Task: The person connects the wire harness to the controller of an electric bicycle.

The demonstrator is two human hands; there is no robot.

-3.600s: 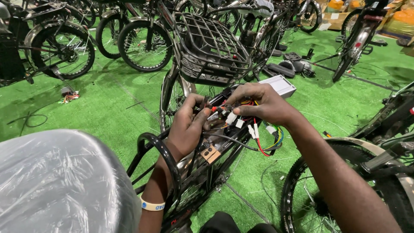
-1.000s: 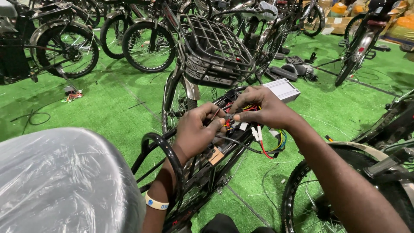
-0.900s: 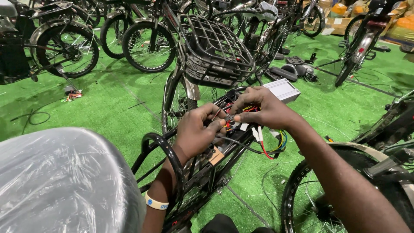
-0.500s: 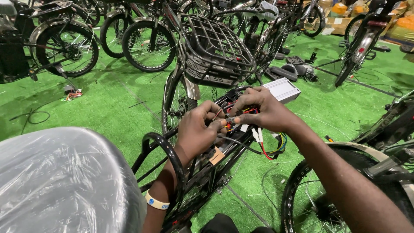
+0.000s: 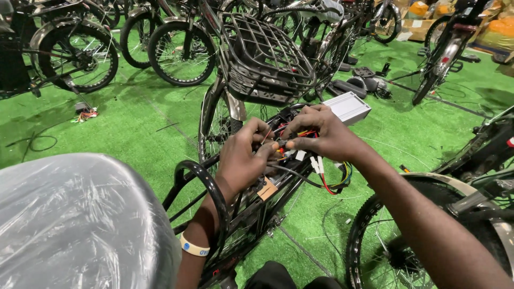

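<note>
My left hand (image 5: pixel 243 158) and my right hand (image 5: pixel 320 135) meet over the black frame (image 5: pixel 251 214) of a bicycle, fingertips pinched on a bundle of coloured wires (image 5: pixel 292 140). Both hands grip small connectors in that bundle. More wires with white plugs (image 5: pixel 317 165) hang below my right hand and loop down in red, yellow, green and blue. A silver controller box (image 5: pixel 348 107) sits just beyond my right hand, joined to the wires. A small brown tag (image 5: pixel 266 190) hangs under my left hand.
A black wire basket (image 5: pixel 265 59) stands on the front of the bicycle. The seat wrapped in clear plastic (image 5: pixel 75 225) fills the lower left. A wheel (image 5: pixel 385 235) lies at lower right. Several other bicycles stand on green artificial turf (image 5: pixel 144 128) behind.
My hands have stayed on the wire bundle, with the fingers shifting slightly and drawing closer together on the connectors. The view has tilted a little.
</note>
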